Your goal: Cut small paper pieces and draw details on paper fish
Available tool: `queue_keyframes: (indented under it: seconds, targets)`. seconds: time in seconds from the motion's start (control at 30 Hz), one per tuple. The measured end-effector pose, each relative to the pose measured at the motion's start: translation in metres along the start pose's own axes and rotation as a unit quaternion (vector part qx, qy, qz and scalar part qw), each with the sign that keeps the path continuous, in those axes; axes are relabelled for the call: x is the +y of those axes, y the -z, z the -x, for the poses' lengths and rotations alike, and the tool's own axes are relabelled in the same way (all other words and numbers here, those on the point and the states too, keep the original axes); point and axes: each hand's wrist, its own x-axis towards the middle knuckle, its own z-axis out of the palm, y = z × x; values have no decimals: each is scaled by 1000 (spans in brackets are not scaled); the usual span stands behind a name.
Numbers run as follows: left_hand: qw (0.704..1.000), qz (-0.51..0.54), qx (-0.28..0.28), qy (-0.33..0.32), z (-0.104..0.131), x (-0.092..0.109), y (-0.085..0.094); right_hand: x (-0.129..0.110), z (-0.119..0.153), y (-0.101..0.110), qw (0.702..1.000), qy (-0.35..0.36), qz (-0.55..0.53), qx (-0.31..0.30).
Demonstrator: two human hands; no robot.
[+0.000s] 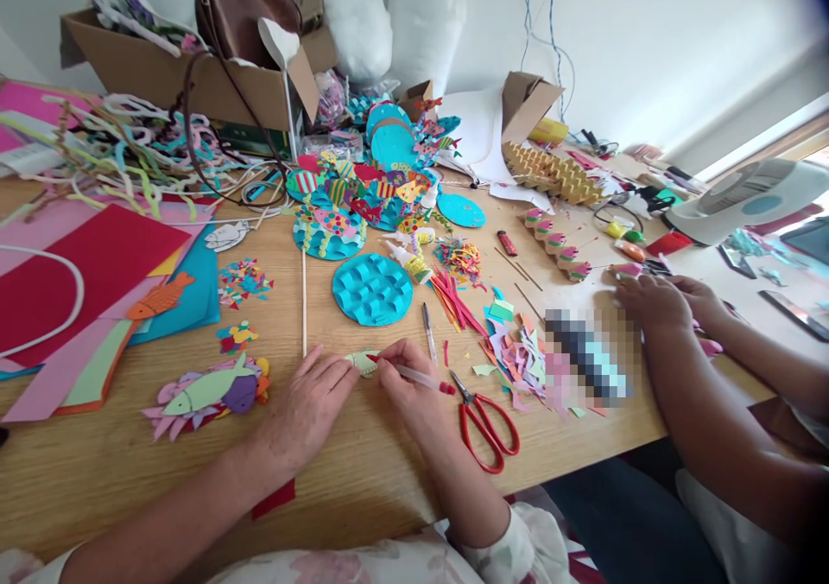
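A small pale green paper fish [363, 362] lies on the wooden table, partly covered by my hands. My left hand [317, 403] rests flat on its left end, fingers extended and lying side by side. My right hand [411, 387] is closed around a red pen [424, 379], whose tip touches the fish. Red-handled scissors [487, 424] lie right of my right hand, and a capped pen [429, 332] lies just beyond it. To the left of my left hand is a pile of cut paper fish [211, 396]. A round blue scaled disc [371, 288] lies beyond my hands.
Coloured paper sheets [84, 282] cover the left side. Glue bottles [409, 263] and paper strips [457, 303] lie beyond the scissors. A stick [304, 290] stands near my left hand. Another person's hands [654, 307] work at the right. Paper scraps [518, 355] lie between us.
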Motion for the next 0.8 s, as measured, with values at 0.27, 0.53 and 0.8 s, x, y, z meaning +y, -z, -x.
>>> queue_keyframes:
  seconds: [0.27, 0.53, 0.8]
  targets:
    - [998, 12, 62, -3, 2, -1, -6, 11, 0, -10, 997, 40, 65, 0]
    - [996, 24, 82, 7, 2, 3, -7, 10, -1, -12, 995, 44, 90, -2]
    - [996, 27, 83, 4, 2, 3, -7, 12, -1, -13, 995, 35, 93, -7]
